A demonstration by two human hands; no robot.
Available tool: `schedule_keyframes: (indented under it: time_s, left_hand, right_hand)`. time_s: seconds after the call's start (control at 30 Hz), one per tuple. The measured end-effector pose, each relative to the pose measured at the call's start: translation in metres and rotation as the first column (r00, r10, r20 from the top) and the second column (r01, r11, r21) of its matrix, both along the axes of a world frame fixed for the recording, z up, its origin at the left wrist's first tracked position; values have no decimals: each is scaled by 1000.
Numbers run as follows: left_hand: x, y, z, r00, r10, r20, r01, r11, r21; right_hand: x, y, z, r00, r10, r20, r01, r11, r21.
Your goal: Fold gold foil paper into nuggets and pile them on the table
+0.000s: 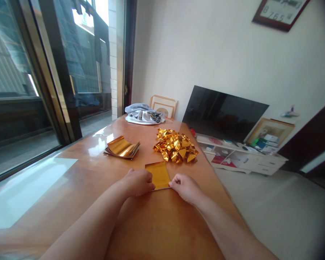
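Note:
A single sheet of gold foil paper (159, 175) lies on the table between my two hands. My left hand (139, 182) is closed on its near left corner, the fingers curled. At the near right corner, my right hand (184, 187) pinches the paper between thumb and finger. A narrow pale strip shows along the near edge; whether it is a fold I cannot tell. Beyond my left hand rests a stack of gold foil sheets (121, 147), the top one curling up. Past my right hand sits a heap of folded gold foil pieces (175, 145).
The wooden table (151, 231) stretches away from me, its right edge close by my right arm. Folded cloths (144, 115) lie at its far end. A low white cabinet (240, 159) and a dark television (224, 115) stand right of it; a sliding glass door (51, 72) is left.

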State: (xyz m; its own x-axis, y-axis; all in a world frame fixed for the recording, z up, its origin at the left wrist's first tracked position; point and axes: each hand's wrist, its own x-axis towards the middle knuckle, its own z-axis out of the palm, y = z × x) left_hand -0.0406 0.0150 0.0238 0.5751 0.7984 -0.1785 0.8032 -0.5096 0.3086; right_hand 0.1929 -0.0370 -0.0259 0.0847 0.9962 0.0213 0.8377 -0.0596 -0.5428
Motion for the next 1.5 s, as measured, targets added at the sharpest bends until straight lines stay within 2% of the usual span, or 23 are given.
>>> schedule_keyframes:
  time_s: [0.47,0.87,1.33,1.4,1.5]
  left_hand:
    - [0,-1,-3,1000,3,-2,-3,1000,14]
    - [1,-3,-6,1000,15,-17,-14,997,71]
    - [2,-10,2,999,-26,-21,29,987,156]
    - [3,-11,0,998,-54,13,51,980,195]
    - [6,-13,-3,981,-168,99,139,960,243]
  right_hand:
    - [-5,-4,1,997,-31,70,28,999,39]
    - [-3,-2,1,999,2,33,-3,998,56]
    - [-7,-4,3,996,-51,74,47,997,54]
    - [-8,-4,4,996,-53,74,50,998,45]
    - [-8,-5,5,996,-54,73,51,998,34]
